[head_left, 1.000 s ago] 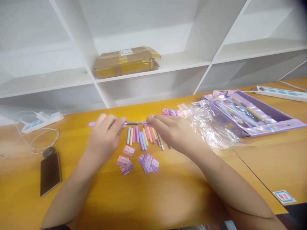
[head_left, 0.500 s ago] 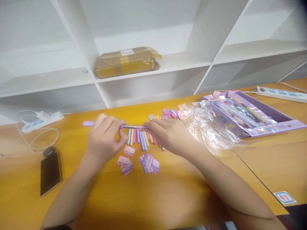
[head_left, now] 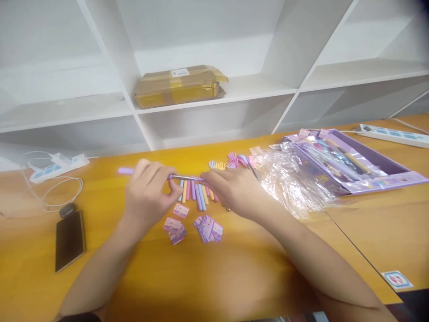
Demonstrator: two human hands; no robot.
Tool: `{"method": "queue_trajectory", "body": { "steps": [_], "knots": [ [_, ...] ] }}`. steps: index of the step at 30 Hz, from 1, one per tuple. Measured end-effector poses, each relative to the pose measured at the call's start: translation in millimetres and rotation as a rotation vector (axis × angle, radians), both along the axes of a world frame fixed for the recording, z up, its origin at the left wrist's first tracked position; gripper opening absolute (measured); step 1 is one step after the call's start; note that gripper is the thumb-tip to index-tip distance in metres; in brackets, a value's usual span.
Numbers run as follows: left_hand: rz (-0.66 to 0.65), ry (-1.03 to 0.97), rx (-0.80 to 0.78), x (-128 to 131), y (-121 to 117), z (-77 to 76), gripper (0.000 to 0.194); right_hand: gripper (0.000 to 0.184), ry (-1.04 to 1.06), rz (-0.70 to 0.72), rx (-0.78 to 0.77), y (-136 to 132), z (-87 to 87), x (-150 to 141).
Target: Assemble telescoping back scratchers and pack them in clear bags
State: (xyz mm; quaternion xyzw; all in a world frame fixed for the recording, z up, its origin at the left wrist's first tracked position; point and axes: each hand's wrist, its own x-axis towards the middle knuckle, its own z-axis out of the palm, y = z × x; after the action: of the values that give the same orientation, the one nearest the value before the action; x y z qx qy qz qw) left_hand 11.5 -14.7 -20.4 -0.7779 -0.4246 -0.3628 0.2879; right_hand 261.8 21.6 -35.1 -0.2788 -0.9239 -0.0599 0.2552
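Between my two hands runs a slim back scratcher, with a purple handle (head_left: pixel 125 171) at its left end and a metal rod (head_left: pixel 182 177) in the middle. My left hand (head_left: pixel 149 185) is closed around the handle, thumb and forefinger pinching by the rod. My right hand (head_left: pixel 234 188) closes on the purple right end, hiding its tip. Behind and below the hands lie several pastel handles (head_left: pixel 201 197) in blue, yellow, pink and purple. Claw-shaped heads (head_left: pixel 232 157) show beyond my right hand. Nearer me are pink cards (head_left: pixel 181 210) and a pile of purple cards (head_left: pixel 208 229).
Crumpled clear plastic (head_left: pixel 291 179) lies at right against an open purple box (head_left: pixel 385 181) holding wrapped items. A phone (head_left: pixel 70 241), black mouse-like object (head_left: pixel 68 210) and power strip (head_left: pixel 60 167) are at left. Another strip (head_left: pixel 395 135) stands far right. A taped carton (head_left: pixel 179 87) sits on the shelf.
Both hands keep their grip on the back scratcher, almost still. The left hand has shifted very slightly right, and the view has moved a little.
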Motion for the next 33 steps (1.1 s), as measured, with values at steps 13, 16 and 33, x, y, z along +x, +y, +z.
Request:
{"method": "queue_trajectory", "body": {
  "steps": [13, 16, 33],
  "knots": [
    [0.186, -0.118, 0.107, -44.8, 19.8, 7.1, 0.022, 0.029, 0.192, -0.208, 0.211, 64.6, -3.6, 65.3],
    [0.273, -0.103, 0.164, -87.1, 25.9, 21.5, 0.019, 0.028, 0.294, -0.247, 0.154, 102.0, -2.7, 139.3],
    [0.365, -0.186, 0.14, -106.8, 23.2, 34.4, 0.011, 0.023, 0.592, -0.781, 0.027, 106.9, -12.9, 209.9]
  ]
}}
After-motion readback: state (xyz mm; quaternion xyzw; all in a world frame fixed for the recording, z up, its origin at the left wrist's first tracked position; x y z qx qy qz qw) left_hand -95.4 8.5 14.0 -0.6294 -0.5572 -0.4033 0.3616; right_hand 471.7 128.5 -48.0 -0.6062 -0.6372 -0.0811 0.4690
